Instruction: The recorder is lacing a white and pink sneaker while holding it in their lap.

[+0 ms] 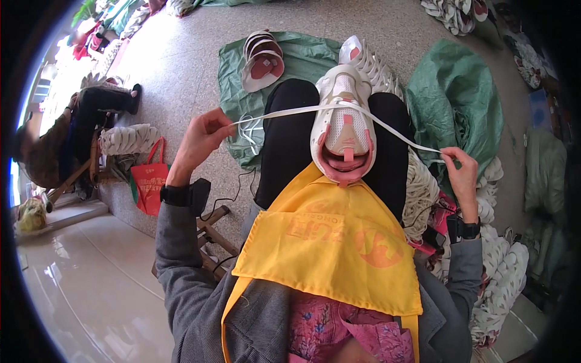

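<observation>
A white sneaker (343, 91) with a pink lining and heel tab rests between my knees, its opening toward me and its toe pointing away. One white shoelace (290, 111) runs across the shoe near its front eyelets, and its two ends stretch out to the sides. My left hand (203, 140) pinches one end, out to the left of my knee. Off to the right, my right hand (461, 175) pinches the other end between thumb and fingertips. The lace hangs fairly taut on the left and slopes down on the right.
Stacked shoe uppers (263, 66) lie on a green sack (233, 78) ahead. More white shoes (378, 72) stand beyond my right knee, beside a crumpled green sack (454, 97). Bundled white laces (419, 196) hang by my right thigh. A red bag (150, 184) and a seated person (91, 115) are at left.
</observation>
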`<state>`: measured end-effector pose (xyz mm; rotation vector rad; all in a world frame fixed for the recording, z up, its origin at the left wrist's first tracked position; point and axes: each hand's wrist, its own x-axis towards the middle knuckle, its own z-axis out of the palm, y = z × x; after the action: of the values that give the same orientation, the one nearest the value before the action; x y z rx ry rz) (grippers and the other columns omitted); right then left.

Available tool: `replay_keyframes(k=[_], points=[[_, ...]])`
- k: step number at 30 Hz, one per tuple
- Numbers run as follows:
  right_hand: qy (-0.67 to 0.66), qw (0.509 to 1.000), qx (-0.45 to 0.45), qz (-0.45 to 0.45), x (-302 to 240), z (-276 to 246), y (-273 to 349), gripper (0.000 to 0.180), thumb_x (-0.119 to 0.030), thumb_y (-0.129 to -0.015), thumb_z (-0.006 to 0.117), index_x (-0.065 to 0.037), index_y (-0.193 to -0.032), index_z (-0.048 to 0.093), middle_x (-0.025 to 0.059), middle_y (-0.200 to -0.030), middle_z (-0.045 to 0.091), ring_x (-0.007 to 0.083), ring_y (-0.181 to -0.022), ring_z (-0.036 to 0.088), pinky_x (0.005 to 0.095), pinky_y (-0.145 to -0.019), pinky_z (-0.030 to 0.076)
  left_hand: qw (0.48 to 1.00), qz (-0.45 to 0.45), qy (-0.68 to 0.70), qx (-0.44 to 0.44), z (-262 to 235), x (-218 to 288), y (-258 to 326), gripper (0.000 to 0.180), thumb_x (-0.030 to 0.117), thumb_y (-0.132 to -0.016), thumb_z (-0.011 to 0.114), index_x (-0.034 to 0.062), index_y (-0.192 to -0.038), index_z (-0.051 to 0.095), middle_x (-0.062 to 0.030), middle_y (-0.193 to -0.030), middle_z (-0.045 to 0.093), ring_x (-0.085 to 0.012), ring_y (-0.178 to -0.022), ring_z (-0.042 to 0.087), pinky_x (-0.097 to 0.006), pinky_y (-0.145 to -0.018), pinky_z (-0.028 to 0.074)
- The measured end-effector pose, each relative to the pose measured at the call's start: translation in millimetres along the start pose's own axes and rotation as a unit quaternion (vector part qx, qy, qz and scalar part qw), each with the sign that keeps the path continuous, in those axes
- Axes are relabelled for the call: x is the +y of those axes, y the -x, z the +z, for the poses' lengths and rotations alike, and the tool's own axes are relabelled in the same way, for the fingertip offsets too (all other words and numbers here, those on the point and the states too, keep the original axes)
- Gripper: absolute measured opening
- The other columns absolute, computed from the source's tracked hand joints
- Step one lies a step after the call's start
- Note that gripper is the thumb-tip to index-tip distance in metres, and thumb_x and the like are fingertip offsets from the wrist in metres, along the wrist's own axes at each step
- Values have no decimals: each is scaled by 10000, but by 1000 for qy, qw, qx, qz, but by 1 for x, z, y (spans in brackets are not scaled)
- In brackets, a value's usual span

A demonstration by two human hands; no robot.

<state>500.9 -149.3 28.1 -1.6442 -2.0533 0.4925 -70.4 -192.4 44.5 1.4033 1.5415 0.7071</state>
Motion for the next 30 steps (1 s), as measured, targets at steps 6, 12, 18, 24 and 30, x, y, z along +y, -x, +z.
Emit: replay_keyframes(k=[6,12,18,24,30], points=[[-8,1000,-3,11,3,1,-6,114,-24,-885,671,22,-988,685,116,-859,725,166,-811,702,297,-749,520,986,-41,143,-79,-5,4,9,135,186,-995,640,87,-910,604,25,-793,659,-5,-577,420,-184,-505,310],[-17,999,-7,38,6,-1,-6,122,-55,-909,676,22,-1001,692,54,-848,708,98,-813,633,269,-773,501,977,-79,141,-138,-7,-17,11,130,170,-1000,622,79,-911,599,16,-839,672,-7,-598,432,-183,-510,321],[-21,999,-9,42,14,-2,-4,123,-51,-917,662,23,-1011,690,36,-860,710,91,-818,631,263,-773,501,978,-74,164,-102,6,-8,18,78,151,-1000,617,96,-996,561,46,-799,562,-17,-656,457,-180,-565,344],[-35,999,-19,37,15,-2,-4,122,-49,-925,653,24,-1016,690,31,-861,707,82,-814,628,252,-759,500,984,60,170,12,29,-24,22,105,93,-993,626,81,-977,523,36,-786,543,-43,-693,490,-211,-607,373],[-46,998,3,48,13,-9,0,120,-52,-922,665,19,-1015,692,29,-866,707,86,-814,628,254,-761,500,972,105,-174,118,27,-2,24,130,20,-910,680,26,-910,550,-27,-808,529,-109,-691,517,-258,-607,397]])
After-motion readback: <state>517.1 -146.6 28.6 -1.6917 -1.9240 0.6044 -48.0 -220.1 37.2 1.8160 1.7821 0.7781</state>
